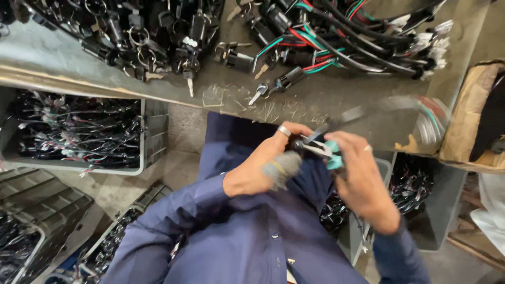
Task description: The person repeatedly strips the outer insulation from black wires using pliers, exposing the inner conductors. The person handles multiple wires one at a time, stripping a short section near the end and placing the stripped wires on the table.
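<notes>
Fingers [294, 131] of the left hand [263, 163] curled around a small black part [305, 142], a silver ring [284, 131] on one of them and a grey wrap [281, 168] over the thumb. Right hand [360, 179] clenched on a cutting tool with teal handles [330, 151], its tip meeting the black part between the two hands. Both held in the air in front of the chest, just below the near edge of the desk [336, 100], above a dark blue shirt [247, 231]. A blurred wire bundle [421, 118] trailing up and to the right from the held part, with red and green strands showing; whether touching the desk, impossible to tell through the blur.

On the desk, a heap of black key switches with rings [137, 31] at the far left, a pile of black cables with red and green leads and white plugs [357, 37] at the far right. One loose switch with a key [279, 84] lying alone near the desk edge, with scraps of trimmed wire [263, 108] scattered just beside it.

Below the desk to the left, a grey crate [152, 137] packed with black wiring. More crates [37, 210] lower left. A brown cardboard box [473, 115] at the right edge.
</notes>
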